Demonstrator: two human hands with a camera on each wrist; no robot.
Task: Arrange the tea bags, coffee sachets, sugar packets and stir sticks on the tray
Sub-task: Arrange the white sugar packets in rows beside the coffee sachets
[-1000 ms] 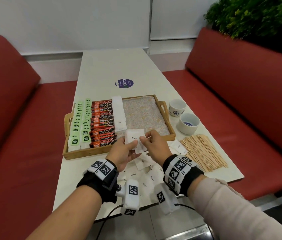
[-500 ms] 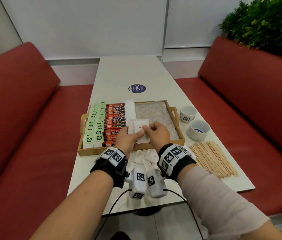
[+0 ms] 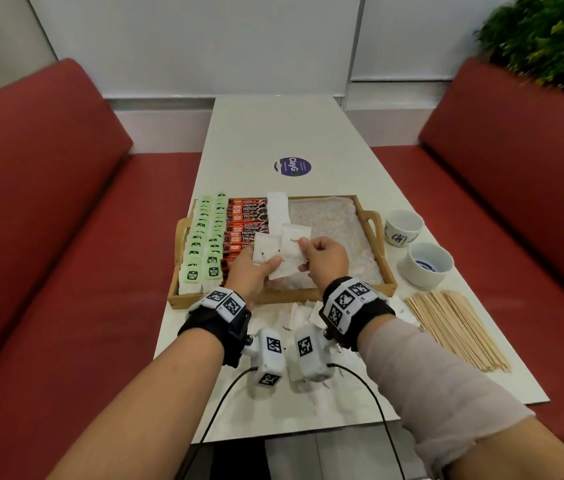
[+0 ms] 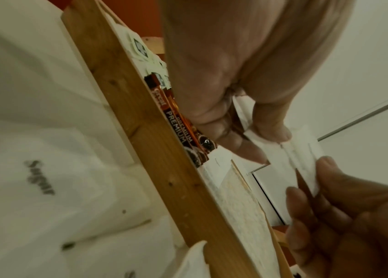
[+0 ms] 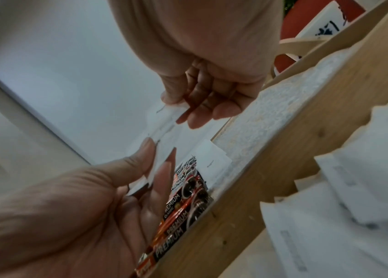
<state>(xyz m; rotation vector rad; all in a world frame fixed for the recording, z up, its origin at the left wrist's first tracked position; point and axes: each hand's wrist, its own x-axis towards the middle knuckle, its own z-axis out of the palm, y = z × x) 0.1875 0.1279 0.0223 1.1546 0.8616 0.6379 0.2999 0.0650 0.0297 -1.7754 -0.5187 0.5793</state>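
Observation:
Over the wooden tray (image 3: pixel 287 295) both hands hold white sugar packets (image 3: pixel 291 252). My left hand (image 3: pixel 266 268) pinches a small fanned stack from below. My right hand (image 3: pixel 303 251) pinches the edge of the top packet, the one printed "Sugar". In the left wrist view, thumb and fingers of the left hand (image 4: pixel 259 143) clamp a packet (image 4: pixel 302 152). Green tea bags (image 3: pixel 204 244), coffee sachets (image 3: pixel 244 220) and a column of sugar packets (image 3: pixel 277 211) fill the tray's left half. Stir sticks (image 3: pixel 453 327) lie on the table to the right.
Two white cups (image 3: pixel 427 263) stand right of the tray. Loose sugar packets (image 3: pixel 297 313) lie on the table between the tray's front rim and my wrists. The tray's right half shows only its speckled liner (image 3: pixel 329 220). Red benches flank the table.
Both hands carried the packets from the tray's front rim to farther in over the tray. The packets are now fanned apart. The head camera shifted.

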